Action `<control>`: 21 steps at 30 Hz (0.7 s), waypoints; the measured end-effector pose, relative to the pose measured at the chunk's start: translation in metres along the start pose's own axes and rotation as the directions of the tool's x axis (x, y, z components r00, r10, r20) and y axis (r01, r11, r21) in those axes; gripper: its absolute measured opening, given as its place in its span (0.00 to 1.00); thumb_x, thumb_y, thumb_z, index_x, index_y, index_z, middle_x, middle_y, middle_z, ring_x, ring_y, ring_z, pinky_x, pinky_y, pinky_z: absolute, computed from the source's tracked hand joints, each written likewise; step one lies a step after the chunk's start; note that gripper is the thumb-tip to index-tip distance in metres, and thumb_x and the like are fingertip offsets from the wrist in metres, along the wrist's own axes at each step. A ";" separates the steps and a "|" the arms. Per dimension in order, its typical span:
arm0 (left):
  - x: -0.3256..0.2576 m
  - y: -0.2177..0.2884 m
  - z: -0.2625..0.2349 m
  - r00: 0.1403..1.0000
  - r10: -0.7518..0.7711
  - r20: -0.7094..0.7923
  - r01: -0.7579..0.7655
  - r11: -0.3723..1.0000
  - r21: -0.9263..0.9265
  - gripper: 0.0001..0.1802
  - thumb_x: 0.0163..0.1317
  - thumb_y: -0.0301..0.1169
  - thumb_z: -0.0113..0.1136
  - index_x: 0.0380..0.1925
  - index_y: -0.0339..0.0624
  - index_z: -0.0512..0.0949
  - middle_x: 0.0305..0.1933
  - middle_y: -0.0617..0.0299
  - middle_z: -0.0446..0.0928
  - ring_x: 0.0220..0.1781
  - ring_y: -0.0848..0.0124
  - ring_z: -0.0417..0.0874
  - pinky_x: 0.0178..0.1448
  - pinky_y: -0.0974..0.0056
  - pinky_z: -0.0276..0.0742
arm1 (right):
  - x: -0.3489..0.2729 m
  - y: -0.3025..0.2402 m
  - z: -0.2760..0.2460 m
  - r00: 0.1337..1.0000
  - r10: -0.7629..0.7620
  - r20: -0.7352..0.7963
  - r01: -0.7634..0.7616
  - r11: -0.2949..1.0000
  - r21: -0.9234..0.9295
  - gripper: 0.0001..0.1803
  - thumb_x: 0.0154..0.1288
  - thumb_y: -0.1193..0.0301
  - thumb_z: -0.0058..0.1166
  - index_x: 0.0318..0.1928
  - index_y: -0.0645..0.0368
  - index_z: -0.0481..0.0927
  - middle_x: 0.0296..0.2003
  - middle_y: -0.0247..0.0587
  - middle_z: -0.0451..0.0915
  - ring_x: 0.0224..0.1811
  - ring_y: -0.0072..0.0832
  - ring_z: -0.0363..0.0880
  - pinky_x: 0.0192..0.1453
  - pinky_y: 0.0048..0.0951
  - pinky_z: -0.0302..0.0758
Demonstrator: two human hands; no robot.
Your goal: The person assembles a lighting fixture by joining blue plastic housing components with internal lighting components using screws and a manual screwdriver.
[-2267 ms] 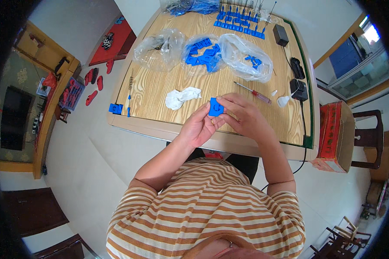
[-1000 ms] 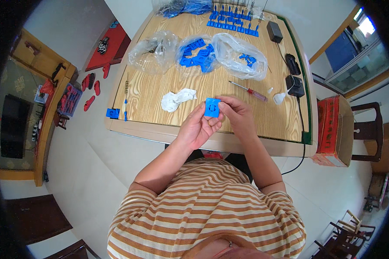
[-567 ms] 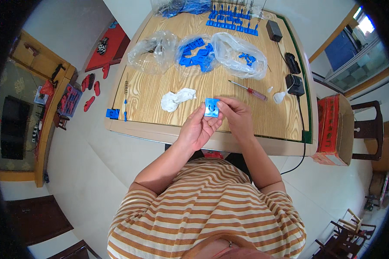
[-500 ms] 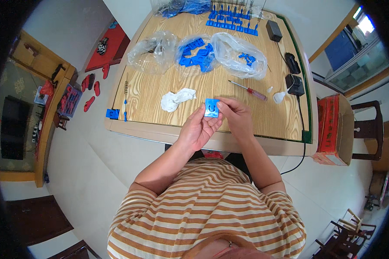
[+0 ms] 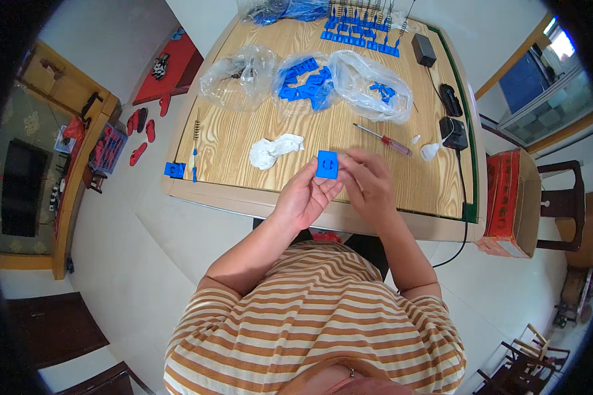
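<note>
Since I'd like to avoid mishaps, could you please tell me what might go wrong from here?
The blue square plate might slip, as the left hand seems to hold it near one edge. The screwdriver, lying loose beyond the right hand, could roll if nudged.

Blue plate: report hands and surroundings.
Left hand gripping blue plate. Right hand close beside it, blurred, contact unclear. Crumpled white wad and screwdriver on table beyond hands.
</note>
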State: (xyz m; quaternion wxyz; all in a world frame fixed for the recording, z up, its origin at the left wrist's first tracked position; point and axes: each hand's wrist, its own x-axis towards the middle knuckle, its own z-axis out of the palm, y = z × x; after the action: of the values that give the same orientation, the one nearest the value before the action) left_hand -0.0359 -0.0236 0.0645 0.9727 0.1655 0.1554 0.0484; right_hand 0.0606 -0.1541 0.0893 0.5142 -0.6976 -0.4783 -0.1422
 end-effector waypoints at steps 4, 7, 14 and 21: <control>0.000 0.000 0.003 1.000 0.018 -0.007 -0.017 1.000 0.002 0.17 0.71 0.41 0.41 0.49 0.40 0.70 0.46 0.57 0.77 0.46 0.68 0.79 0.55 0.63 0.75 | -0.002 -0.012 -0.006 0.958 -0.245 0.150 0.274 0.936 -0.221 0.17 0.50 0.75 0.57 0.44 0.55 0.81 0.47 0.40 0.77 0.46 0.37 0.76 0.46 0.36 0.71; 0.001 0.000 -0.003 0.999 0.010 0.054 -0.008 1.000 -0.022 0.17 0.71 0.40 0.41 0.49 0.40 0.70 0.47 0.58 0.77 0.46 0.69 0.79 0.55 0.63 0.75 | -0.004 -0.013 -0.007 0.933 -0.289 0.213 0.340 0.902 -0.266 0.17 0.50 0.74 0.57 0.44 0.54 0.80 0.49 0.38 0.77 0.48 0.36 0.76 0.47 0.36 0.71; -0.002 0.000 0.000 1.000 0.020 0.013 -0.021 0.999 0.025 0.17 0.71 0.39 0.42 0.49 0.40 0.70 0.47 0.58 0.77 0.48 0.70 0.79 0.55 0.64 0.75 | -0.005 -0.007 -0.007 0.912 -0.306 0.272 0.375 0.890 -0.258 0.18 0.50 0.75 0.57 0.45 0.56 0.80 0.50 0.36 0.77 0.50 0.34 0.76 0.52 0.36 0.71; -0.005 0.001 0.002 0.999 0.020 -0.048 -0.018 0.999 0.037 0.13 0.70 0.36 0.43 0.47 0.41 0.71 0.46 0.59 0.77 0.45 0.71 0.79 0.51 0.65 0.76 | -0.007 -0.003 -0.003 0.908 -0.324 0.264 0.385 0.895 -0.226 0.18 0.50 0.75 0.58 0.45 0.56 0.80 0.48 0.36 0.77 0.51 0.35 0.76 0.52 0.37 0.72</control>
State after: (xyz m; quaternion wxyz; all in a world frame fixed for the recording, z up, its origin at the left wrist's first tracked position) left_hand -0.0398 -0.0242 0.0683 0.9650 0.1833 0.1780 0.0588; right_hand 0.0557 -0.1601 0.0878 0.3224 -0.6734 -0.6277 -0.2204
